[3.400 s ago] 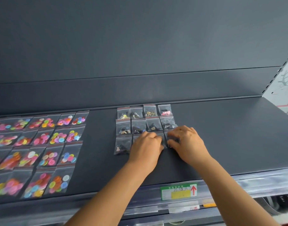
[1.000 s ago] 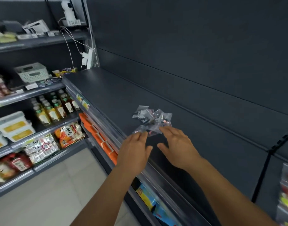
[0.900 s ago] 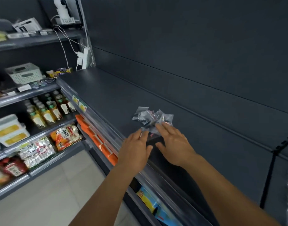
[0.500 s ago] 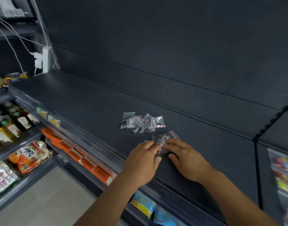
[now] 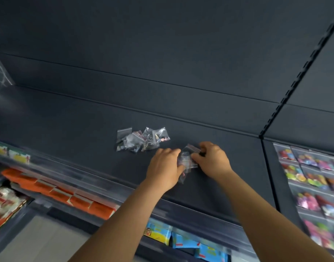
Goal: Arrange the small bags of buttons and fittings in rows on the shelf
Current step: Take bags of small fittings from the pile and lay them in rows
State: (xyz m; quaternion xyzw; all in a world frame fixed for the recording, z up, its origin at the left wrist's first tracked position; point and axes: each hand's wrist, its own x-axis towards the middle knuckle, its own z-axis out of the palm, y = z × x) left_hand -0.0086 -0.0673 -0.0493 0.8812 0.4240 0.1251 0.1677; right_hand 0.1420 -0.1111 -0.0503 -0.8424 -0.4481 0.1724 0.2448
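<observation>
Dark grey shelving fills the view, with a flat dark shelf (image 5: 71, 129) running across it under a plain back panel (image 5: 162, 44). Going left to right: at the far left, below the shelf edge, yellow price tags (image 5: 10, 155) sit on the clear front rail, and beneath them lies a row of orange packs (image 5: 68, 198) with a printed snack packet (image 5: 3, 205) lower still. Near the middle of the shelf rests a loose pile of small clear bags (image 5: 141, 139), overlapping one another at odd angles, with dark and metallic bits inside; the exact contents are too small to tell. Just right of the pile and nearer the front, the left hand (image 5: 165, 168) lies knuckles up with its fingers curled onto a few more clear bags (image 5: 187, 158), which are bunched between both hands on the shelf. The right hand (image 5: 212, 160) meets them from the other side, its thumb and fingers pinching the red-striped top edge of the upper bag. Both bare forearms reach up from the bottom of the view. Below the shelf front, blue packets (image 5: 181, 241) hang in a row. A slotted upright (image 5: 298, 72) divides the shelving, and right of it, on the next shelf section, clear bags of coloured buttons (image 5: 313, 178) lie flat in neat rows, blurred at the edge of the view.
</observation>
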